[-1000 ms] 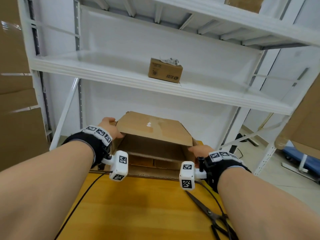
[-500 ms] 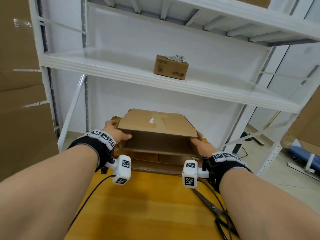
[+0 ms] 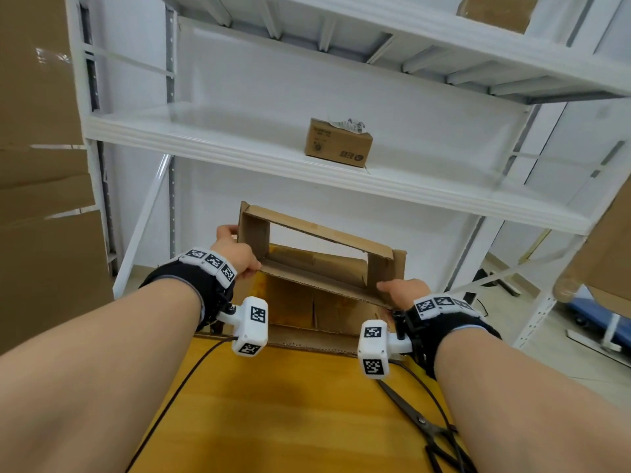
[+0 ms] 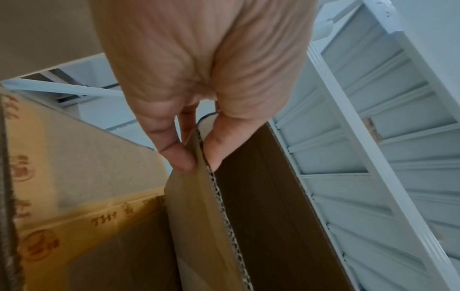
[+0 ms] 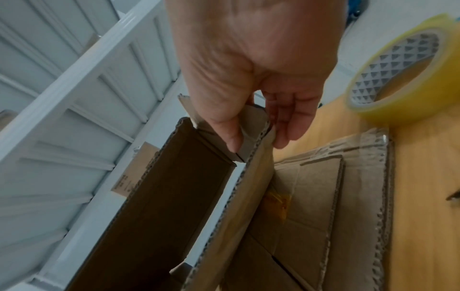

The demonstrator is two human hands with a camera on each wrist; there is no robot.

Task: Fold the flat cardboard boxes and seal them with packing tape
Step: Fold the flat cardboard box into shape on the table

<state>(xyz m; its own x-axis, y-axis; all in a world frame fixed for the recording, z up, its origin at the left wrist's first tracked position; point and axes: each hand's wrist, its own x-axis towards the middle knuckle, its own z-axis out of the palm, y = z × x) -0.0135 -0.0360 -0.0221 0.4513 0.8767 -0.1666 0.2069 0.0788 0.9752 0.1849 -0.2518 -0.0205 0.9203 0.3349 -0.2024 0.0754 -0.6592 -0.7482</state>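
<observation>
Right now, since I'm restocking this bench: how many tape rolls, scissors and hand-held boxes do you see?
Tape roll: 1
Scissors: 1
Held box: 1, pinched by left hand and right hand
Total: 3

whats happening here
A person holds a cardboard box up over the table, opened into a tube with both ends open. The left hand pinches one end, the right hand the other. More flat boxes lie beneath, with tape and scissors nearby, untouched.
</observation>
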